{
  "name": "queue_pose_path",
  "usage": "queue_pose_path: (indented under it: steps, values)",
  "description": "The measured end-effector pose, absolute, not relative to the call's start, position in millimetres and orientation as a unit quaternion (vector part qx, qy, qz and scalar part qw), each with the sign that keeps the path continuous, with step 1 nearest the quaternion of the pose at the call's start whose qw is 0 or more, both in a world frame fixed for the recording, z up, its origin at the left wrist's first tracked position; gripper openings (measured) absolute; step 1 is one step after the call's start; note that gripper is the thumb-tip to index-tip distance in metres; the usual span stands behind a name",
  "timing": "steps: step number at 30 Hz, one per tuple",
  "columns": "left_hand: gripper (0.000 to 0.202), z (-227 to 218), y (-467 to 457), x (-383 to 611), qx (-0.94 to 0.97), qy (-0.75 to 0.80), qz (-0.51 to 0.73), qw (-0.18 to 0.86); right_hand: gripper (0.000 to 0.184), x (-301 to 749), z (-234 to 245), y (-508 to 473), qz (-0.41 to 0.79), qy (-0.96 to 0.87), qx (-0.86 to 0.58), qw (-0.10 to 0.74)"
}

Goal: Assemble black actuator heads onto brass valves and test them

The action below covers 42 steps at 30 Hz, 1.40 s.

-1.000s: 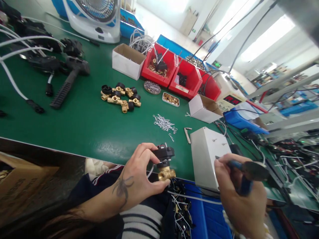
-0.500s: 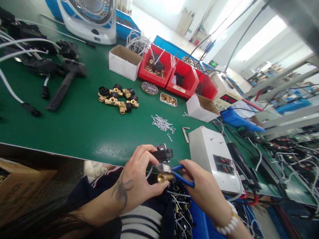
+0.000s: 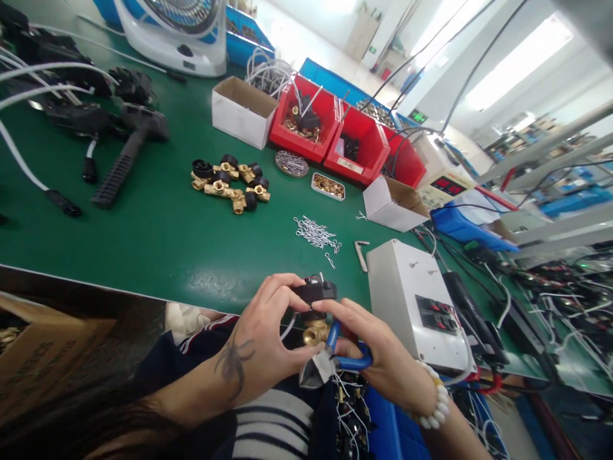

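Note:
My left hand (image 3: 268, 329) grips a brass valve (image 3: 313, 333) with a black actuator cap (image 3: 316, 291) on top, thumb below and fingers on the black part. A white cable runs from it behind the fingers. In my right hand (image 3: 371, 345) are blue-handled pliers (image 3: 320, 369), their jaws turned down and left, away from the valve. The right index fingertip touches just under the black cap. Beyond the hands lies a pile of wire clip pins (image 3: 316, 233), with an L-shaped metal piece (image 3: 361, 255) to its right.
Several brass fittings with black caps (image 3: 232, 185) lie at mid-table. Behind stand red bins (image 3: 306, 118), white boxes (image 3: 244, 112), a round dish of pins (image 3: 291, 163) and a tin of brass parts (image 3: 328, 186). A grey control box (image 3: 402, 300) is right; a black hammer-shaped part (image 3: 127, 153) left.
The pliers' jaws have swung from between cap and brass body down to the lower left. My right index finger has stretched onto the valve under the cap.

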<state>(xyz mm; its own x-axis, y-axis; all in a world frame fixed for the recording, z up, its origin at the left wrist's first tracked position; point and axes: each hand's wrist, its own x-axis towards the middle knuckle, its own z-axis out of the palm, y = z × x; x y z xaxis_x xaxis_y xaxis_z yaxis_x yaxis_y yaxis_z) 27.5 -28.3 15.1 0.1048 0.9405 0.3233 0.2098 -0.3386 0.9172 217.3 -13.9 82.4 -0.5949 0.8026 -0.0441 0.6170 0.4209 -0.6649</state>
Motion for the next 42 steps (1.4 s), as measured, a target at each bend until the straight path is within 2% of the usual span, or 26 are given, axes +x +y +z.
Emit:
queue_pose_path:
  steps: [9,11,14,15,16,20,21,25,26,30,31,34,36,40,42]
  values:
    - [0.032,18,-29,27,0.652,0.44,0.498,0.366,0.029,221,84,-23,0.27,-0.836,-0.443,0.177]
    - [0.034,17,-28,27,0.646,0.447,0.499,0.366,0.021,227,91,-26,0.236,-0.815,-0.481,0.218]
    - [0.033,17,-29,27,0.646,0.453,0.492,0.368,0.009,236,96,-30,0.117,-0.735,-0.577,0.336]
    - [0.032,18,-29,27,0.648,0.453,0.491,0.366,0.008,238,95,-32,0.083,-0.718,-0.598,0.346]
    - [0.032,18,-30,27,0.649,0.453,0.492,0.362,0.009,240,94,-33,0.061,-0.721,-0.609,0.325]
    - [0.031,19,-30,27,0.652,0.461,0.488,0.352,0.017,241,91,-39,0.077,-0.787,-0.596,0.139]
    - [0.031,19,-30,27,0.653,0.461,0.487,0.352,0.016,241,92,-41,0.083,-0.786,-0.597,0.134]
    - [0.031,20,-29,26,0.656,0.458,0.485,0.353,0.01,241,95,-44,0.014,-0.732,-0.636,0.243]
    - [0.031,21,-29,26,0.657,0.459,0.482,0.352,0.011,240,94,-44,-0.002,-0.732,-0.638,0.241]
    - [0.031,22,-29,27,0.669,0.46,0.474,0.34,0.024,236,91,-40,0.04,-0.799,-0.59,0.112]
    - [0.031,22,-29,27,0.671,0.459,0.473,0.338,0.023,236,92,-39,0.049,-0.801,-0.586,0.11]
    - [0.032,22,-29,27,0.666,0.459,0.483,0.334,0.009,238,95,-38,0.003,-0.753,-0.621,0.218]
    - [0.031,21,-28,27,0.664,0.461,0.485,0.333,0.008,239,94,-37,-0.034,-0.738,-0.627,0.245]
    - [0.031,21,-28,27,0.667,0.462,0.485,0.327,0.019,240,88,-34,-0.016,-0.825,-0.555,0.105]
    - [0.031,21,-28,27,0.666,0.461,0.486,0.327,0.017,241,90,-34,-0.021,-0.821,-0.557,0.122]
